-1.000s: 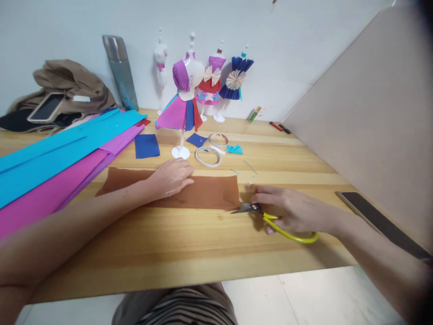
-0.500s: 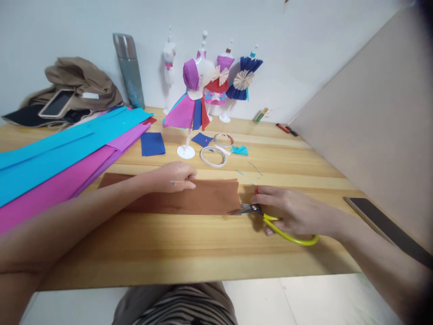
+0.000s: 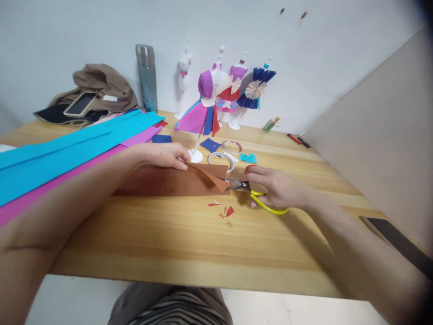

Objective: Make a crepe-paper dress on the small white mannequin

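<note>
A long brown paper strip (image 3: 162, 184) lies on the wooden table (image 3: 189, 243). My left hand (image 3: 161, 155) rests on its far edge, fingers closed, pinching the paper so that its right end lifts and folds. My right hand (image 3: 275, 187) grips yellow-handled scissors (image 3: 252, 195), whose blades point left and touch the strip's raised right end. Small red paper scraps (image 3: 225, 209) lie just in front of the blades.
Long cyan (image 3: 67, 146) and magenta (image 3: 50, 180) paper sheets lie at left. Paper-dressed mannequins (image 3: 206, 106), tape rings (image 3: 219, 159), blue squares, a steel flask (image 3: 146, 76), a brown bag with a phone (image 3: 98, 85) stand behind. A dark phone (image 3: 395, 241) lies by the right partition.
My left hand moved to the strip's far edge and lifted its right end into a fold. The scissors went forward into the paper. Red scraps now lie on the table. The camera shifted.
</note>
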The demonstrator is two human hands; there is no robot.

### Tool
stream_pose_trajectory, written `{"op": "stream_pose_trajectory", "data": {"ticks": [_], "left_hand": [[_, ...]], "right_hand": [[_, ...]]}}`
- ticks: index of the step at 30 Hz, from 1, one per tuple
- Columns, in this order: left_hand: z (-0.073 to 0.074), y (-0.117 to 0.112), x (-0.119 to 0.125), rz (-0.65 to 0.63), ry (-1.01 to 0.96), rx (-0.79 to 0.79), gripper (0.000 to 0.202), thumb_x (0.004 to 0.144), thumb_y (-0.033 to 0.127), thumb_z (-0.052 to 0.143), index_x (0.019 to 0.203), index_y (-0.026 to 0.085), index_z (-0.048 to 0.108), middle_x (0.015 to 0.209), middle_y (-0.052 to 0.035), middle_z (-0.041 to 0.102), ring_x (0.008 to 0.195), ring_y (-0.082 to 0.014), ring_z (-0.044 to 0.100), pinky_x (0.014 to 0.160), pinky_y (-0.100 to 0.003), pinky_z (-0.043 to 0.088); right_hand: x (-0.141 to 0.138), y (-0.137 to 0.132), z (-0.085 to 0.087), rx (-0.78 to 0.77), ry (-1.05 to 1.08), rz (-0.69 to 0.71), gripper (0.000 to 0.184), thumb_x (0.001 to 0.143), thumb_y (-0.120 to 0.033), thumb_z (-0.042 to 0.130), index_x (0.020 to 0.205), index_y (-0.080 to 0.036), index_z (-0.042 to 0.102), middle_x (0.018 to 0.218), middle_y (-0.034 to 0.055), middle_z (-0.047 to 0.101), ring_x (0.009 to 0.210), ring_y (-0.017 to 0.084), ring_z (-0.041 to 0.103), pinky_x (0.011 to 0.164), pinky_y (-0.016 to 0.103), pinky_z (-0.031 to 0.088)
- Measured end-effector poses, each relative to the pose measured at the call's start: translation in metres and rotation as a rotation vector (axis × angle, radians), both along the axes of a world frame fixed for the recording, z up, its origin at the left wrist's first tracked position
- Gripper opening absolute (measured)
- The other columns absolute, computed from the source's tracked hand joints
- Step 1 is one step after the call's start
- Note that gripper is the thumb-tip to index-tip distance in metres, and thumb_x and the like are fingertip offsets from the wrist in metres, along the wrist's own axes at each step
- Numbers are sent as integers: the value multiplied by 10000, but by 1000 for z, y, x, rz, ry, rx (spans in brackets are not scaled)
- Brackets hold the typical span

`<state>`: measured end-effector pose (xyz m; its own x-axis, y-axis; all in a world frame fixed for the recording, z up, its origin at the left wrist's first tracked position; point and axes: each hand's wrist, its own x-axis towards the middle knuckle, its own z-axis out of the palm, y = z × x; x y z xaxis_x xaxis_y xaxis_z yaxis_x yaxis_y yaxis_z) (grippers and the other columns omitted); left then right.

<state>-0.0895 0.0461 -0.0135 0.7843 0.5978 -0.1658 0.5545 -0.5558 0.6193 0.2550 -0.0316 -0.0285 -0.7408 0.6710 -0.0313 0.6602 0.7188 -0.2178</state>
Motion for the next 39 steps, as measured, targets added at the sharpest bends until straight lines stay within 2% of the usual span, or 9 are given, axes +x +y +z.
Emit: {"op": "stream_pose_trajectory", "data": {"ticks": [3, 7, 12, 19, 26, 30, 33, 37, 39], "left_hand": [[-3, 5, 1, -79, 34, -172, 263, 868, 328, 564, 987, 139, 704, 847, -33, 704, 744, -163, 625, 644, -218, 429], [-3, 7, 0, -22, 25, -220, 233, 872, 307, 570, 978, 144, 699, 827, -32, 700, 725, -153, 617, 620, -202, 414], [-5, 8, -1, 38, 5, -401, 227, 874, 350, 587, 954, 166, 692, 800, -25, 697, 675, -145, 617, 609, -206, 412], [-13, 12, 2, 95, -20, -479, 254, 813, 384, 663, 950, 172, 696, 792, -21, 702, 680, -146, 619, 627, -215, 415], [-6, 8, 3, 100, -67, -603, 253, 749, 393, 727, 868, 176, 679, 714, 0, 668, 619, -132, 594, 584, -208, 393], [-3, 7, 2, 93, -96, -654, 269, 729, 404, 740, 862, 176, 687, 699, -9, 670, 630, -144, 609, 615, -224, 414], [-5, 9, 3, 70, -41, -534, 287, 772, 424, 680, 916, 176, 688, 751, -26, 690, 681, -161, 625, 634, -233, 418], [-5, 8, 11, 2, 140, -156, 336, 789, 417, 629, 1012, 167, 656, 1015, -62, 698, 901, -202, 627, 712, -236, 413], [0, 1, 18, 11, 210, -43, 408, 792, 484, 615, 1041, 161, 631, 1112, -80, 668, 968, -220, 606, 744, -247, 403]], "right_hand": [[1, 7, -10, 43, 4, 90, 472, 841, -487, 659, 1226, -214, 643, 1069, 136, 633, 958, 296, 640, 822, 469, 557], [1, 7, -21, 99, 20, 137, 531, 860, -469, 645, 1339, -253, 570, 1111, 137, 626, 1001, 298, 641, 832, 465, 573], [3, 9, -29, 170, -14, 120, 523, 860, -490, 637, 1292, -196, 605, 1046, 141, 627, 933, 282, 633, 799, 443, 568], [9, 7, -31, 173, -14, 119, 550, 872, -495, 605, 1338, -203, 588, 1044, 141, 627, 934, 279, 629, 789, 426, 561], [14, 8, -32, 186, -55, 93, 517, 877, -501, 598, 1286, -186, 623, 1032, 146, 618, 945, 279, 611, 820, 428, 547], [11, 10, -31, 216, -71, 109, 520, 876, -528, 592, 1244, -164, 645, 1000, 143, 614, 936, 278, 612, 805, 440, 555], [8, 9, -29, 219, -77, 108, 525, 899, -526, 552, 1277, -171, 630, 1002, 149, 628, 934, 285, 618, 812, 445, 557], [4, 7, -27, 209, -75, 86, 487, 901, -515, 546, 1234, -178, 656, 1016, 161, 655, 955, 310, 640, 820, 464, 564], [4, 8, -28, 183, -67, 69, 453, 881, -477, 592, 1233, -199, 656, 1056, 153, 663, 978, 305, 651, 833, 459, 568]]}}
